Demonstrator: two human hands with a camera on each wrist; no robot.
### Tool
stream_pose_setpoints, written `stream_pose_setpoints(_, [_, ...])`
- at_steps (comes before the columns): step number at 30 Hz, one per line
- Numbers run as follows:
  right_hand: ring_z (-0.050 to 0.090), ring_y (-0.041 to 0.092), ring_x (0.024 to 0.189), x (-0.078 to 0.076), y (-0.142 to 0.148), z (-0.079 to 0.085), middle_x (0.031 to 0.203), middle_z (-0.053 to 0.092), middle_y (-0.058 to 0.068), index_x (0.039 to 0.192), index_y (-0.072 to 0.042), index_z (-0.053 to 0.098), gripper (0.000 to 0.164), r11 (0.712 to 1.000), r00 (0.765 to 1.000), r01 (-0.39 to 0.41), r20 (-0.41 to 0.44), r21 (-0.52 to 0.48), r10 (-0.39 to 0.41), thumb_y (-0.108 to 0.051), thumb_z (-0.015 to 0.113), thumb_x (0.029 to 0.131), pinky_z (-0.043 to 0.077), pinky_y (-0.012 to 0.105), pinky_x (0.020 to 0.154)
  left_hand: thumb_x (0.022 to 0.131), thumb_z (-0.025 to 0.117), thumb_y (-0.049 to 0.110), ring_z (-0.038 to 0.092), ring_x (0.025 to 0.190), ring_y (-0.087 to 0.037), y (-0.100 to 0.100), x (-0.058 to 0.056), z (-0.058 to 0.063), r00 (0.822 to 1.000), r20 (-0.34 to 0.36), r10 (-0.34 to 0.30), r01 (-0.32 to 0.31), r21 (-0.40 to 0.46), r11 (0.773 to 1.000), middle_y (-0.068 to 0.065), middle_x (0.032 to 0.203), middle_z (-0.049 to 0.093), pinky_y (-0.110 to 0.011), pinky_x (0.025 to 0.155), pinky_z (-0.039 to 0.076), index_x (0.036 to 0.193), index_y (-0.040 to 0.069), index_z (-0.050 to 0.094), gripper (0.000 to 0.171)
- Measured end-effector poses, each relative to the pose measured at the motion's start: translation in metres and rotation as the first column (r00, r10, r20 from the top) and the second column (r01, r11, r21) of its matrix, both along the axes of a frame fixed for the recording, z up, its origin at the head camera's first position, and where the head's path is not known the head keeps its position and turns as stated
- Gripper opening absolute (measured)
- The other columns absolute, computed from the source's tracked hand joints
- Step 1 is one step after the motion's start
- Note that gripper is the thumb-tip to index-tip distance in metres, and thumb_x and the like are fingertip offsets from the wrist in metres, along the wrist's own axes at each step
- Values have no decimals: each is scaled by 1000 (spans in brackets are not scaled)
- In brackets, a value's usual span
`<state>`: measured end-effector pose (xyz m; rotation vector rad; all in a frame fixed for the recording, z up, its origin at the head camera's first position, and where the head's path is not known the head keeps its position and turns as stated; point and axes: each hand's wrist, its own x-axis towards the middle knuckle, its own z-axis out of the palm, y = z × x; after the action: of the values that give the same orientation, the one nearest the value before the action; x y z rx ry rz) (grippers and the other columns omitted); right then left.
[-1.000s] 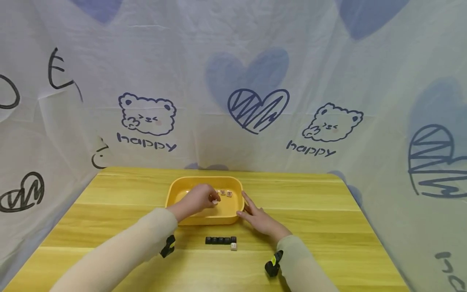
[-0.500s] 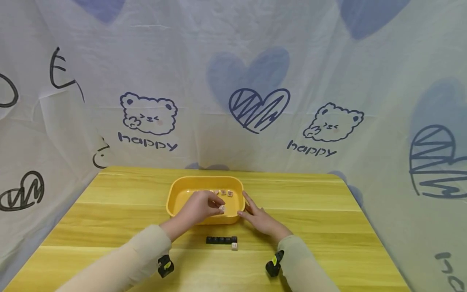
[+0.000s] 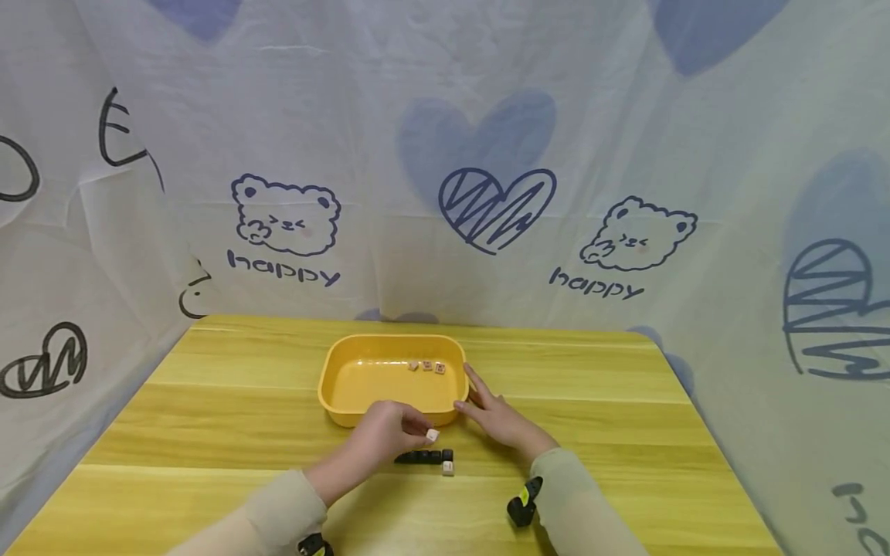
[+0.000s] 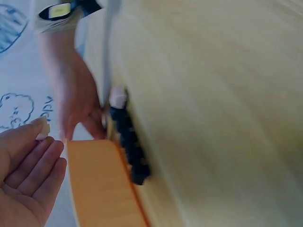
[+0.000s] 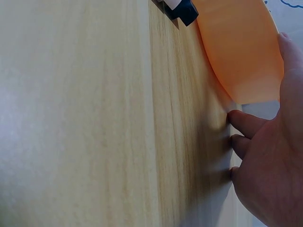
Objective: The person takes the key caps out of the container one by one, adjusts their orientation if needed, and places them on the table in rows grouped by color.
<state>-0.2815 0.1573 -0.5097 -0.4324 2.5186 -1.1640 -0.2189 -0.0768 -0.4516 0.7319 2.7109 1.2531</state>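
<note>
The left hand (image 3: 384,434), pinching a white block (image 3: 433,435), is partly hiding black blocks (image 3: 434,456); the right hand (image 3: 502,422), fingers apart, is touching the yellow tray (image 3: 368,390).

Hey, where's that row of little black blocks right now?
In the head view, the black row lies on the table just in front of the yellow tray, partly hidden by the left hand, a white block at its right end.

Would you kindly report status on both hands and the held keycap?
Left hand pinching white keycap, raised above table. Right hand against right end of yellow tray. Left hand partly hiding black keycap row in head view.
</note>
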Motion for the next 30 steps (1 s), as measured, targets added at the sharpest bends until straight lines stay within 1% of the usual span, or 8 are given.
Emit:
stream_pose_setpoints(4, [24, 34, 142, 0, 0, 0, 151, 37, 11, 156, -37, 0, 72, 1000, 1000, -6, -10, -1, 6, -50, 44, 101, -7, 58, 113, 79, 81, 12, 65, 70, -3, 2, 5, -12, 996, -76, -37, 32, -78, 996, 3, 79, 72, -20, 63, 52, 86, 8, 77, 9])
stream_pose_setpoints(8, [25, 33, 142, 0, 0, -1, 151, 37, 11, 157, -35, 0, 72, 1000, 1000, -12, -16, -11, 12, -48, 44, 101, -7, 57, 113, 76, 83, 13, 61, 66, -1, 4, 6, -22, 989, -128, -75, 55, -151, 987, 6, 75, 70, -20, 63, 51, 81, 10, 76, 9])
stream_pose_setpoints(12, [23, 33, 142, 0, 0, -2, 151, 37, 10, 157, -35, -1, 72, 1000, 1000, -13, -17, -11, 13, -47, 45, 102, -7, 57, 113, 75, 85, 20, 55, 66, 1, 5, 8, -30, 980, -168, -106, 60, -258, 964, 11, 73, 66, -22, 65, 50, 79, 13, 77, 11])
stream_pose_setpoints(15, [22, 34, 143, -1, 0, -3, 151, 37, 10, 157, -35, 0, 72, 1000, 1000, -11, -19, -11, 11, -47, 45, 102, -7, 58, 112, 74, 85, 25, 51, 67, 1, 6, 8, -36, 978, -173, -116, 55, -321, 945, 15, 72, 61, -23, 65, 48, 78, 16, 77, 13])
stream_pose_setpoints(19, [23, 34, 142, -1, 0, -4, 151, 37, 10, 157, -35, 0, 72, 1000, 1000, -12, -24, -10, 12, -47, 45, 102, -6, 58, 112, 72, 86, 25, 52, 67, -2, 9, 8, -42, 975, -177, -132, 61, -360, 931, 14, 72, 61, -26, 67, 48, 76, 17, 77, 14])
stream_pose_setpoints(23, [23, 33, 142, -1, 0, -2, 151, 37, 10, 157, -35, -1, 72, 1000, 1000, -15, -21, -7, 15, -46, 44, 102, -6, 57, 113, 71, 87, 26, 55, 68, -4, 11, 7, -48, 969, -205, -138, 49, -389, 920, 13, 72, 63, -29, 69, 50, 76, 17, 77, 15])
stream_pose_setpoints(26, [23, 33, 143, 0, 0, -1, 151, 37, 10, 157, -34, -1, 72, 1000, 1000, -17, -19, -9, 17, -46, 44, 102, -6, 57, 113, 70, 88, 27, 55, 68, -5, 11, 6, -51, 967, -216, -133, 38, -394, 918, 12, 73, 63, -29, 68, 50, 78, 17, 77, 17])
stream_pose_setpoints(30, [20, 34, 143, 1, 0, 0, 151, 36, 9, 157, -34, -1, 72, 1000, 1000, -20, -15, -15, 20, -45, 44, 102, -7, 57, 113, 70, 87, 26, 56, 69, -6, 10, 5, -51, 964, -233, -126, 27, -385, 922, 10, 75, 64, -29, 69, 50, 79, 16, 76, 18])
